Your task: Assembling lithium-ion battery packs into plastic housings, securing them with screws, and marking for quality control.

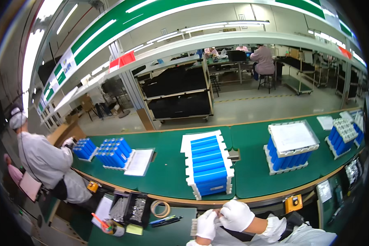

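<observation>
My left hand (207, 224) and my right hand (237, 216), both in white gloves, meet at the bench's near edge. Their fingers are closed and pinched together at the tips. Whatever lies between them is too small or hidden to name. Just beyond stands a battery pack (209, 169) of blue cells lying between white plastic end frames, touched by neither hand. Beside my left hand is a small stack of pale strips (194, 226), partly covered by the hand.
Left of my hands lie a tape roll (160, 208), pens (165, 221), black bins of metal parts (137, 208) and a cup of tools (112, 227). More blue packs (114, 153) line the green bench (168, 180). A co-worker (45, 156) handles one at left. A yellow box (293, 203) sits right.
</observation>
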`<state>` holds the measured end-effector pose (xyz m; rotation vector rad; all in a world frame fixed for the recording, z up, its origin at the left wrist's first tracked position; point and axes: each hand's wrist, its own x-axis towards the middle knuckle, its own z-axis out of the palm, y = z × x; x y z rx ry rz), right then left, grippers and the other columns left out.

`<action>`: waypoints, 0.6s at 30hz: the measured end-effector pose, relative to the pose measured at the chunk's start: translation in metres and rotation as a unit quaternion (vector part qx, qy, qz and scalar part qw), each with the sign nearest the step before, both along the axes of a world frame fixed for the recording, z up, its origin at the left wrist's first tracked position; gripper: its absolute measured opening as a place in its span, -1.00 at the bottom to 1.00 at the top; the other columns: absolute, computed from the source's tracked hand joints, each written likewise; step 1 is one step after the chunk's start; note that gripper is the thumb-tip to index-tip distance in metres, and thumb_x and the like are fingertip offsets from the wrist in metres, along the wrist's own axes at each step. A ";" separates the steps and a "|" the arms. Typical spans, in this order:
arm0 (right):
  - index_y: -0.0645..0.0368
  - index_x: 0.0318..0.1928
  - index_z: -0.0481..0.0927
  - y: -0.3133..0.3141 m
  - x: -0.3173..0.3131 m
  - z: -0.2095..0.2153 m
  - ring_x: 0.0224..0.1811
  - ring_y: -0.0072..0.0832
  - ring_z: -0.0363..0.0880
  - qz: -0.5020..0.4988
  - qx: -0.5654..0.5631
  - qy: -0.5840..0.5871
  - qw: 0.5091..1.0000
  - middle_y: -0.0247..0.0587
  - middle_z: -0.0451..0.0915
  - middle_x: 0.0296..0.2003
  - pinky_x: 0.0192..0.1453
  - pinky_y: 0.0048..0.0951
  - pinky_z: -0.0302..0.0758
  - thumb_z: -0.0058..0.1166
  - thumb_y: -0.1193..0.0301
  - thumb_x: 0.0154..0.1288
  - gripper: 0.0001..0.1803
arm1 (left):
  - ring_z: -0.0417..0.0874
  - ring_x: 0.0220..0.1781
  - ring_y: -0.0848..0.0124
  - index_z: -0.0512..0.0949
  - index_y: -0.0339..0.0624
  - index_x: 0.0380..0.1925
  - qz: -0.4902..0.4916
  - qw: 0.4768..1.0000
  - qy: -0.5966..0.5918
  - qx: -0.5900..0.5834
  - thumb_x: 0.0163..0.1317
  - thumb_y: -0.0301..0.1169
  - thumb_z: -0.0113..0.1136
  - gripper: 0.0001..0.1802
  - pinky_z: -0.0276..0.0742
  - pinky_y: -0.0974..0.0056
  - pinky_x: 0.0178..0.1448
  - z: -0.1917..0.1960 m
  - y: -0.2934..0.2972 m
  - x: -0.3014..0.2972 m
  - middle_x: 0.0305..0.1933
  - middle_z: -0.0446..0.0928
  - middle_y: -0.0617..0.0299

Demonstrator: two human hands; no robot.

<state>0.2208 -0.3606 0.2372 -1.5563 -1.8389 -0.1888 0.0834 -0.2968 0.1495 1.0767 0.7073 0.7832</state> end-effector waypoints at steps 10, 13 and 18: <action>0.19 -0.41 0.67 -0.009 0.119 -0.060 -0.47 -0.36 0.63 -0.272 -0.073 0.205 0.937 -0.16 0.61 -0.47 -0.34 -0.43 0.54 0.28 0.48 0.08 -0.94 | 0.67 -0.43 0.49 0.72 -0.37 -0.19 0.176 0.957 0.175 0.148 0.28 -0.43 0.32 -0.79 0.56 0.43 -0.29 0.050 0.085 -0.045 -0.44 0.71 0.23; 0.19 -0.43 0.64 -0.011 0.137 -0.099 -0.46 -0.26 0.61 -0.297 -0.074 0.097 0.947 -0.13 0.58 -0.47 -0.34 -0.34 0.53 0.27 0.49 0.09 -0.93 | 0.67 -0.43 0.44 0.72 -0.26 -0.21 0.269 0.897 0.189 0.296 0.24 -0.40 0.32 -0.82 0.56 0.37 -0.25 0.036 0.122 -0.031 -0.42 0.71 0.12; 0.18 -0.45 0.60 -0.007 0.135 -0.116 -0.43 -0.19 0.57 -0.304 -0.041 0.017 0.951 -0.13 0.54 -0.47 -0.33 -0.25 0.50 0.26 0.51 0.09 -0.92 | 0.68 -0.34 0.17 0.72 -0.18 -0.30 0.284 0.846 0.208 0.400 0.17 -0.40 0.33 -0.87 0.59 0.20 -0.17 0.029 0.153 -0.002 -0.37 0.68 0.08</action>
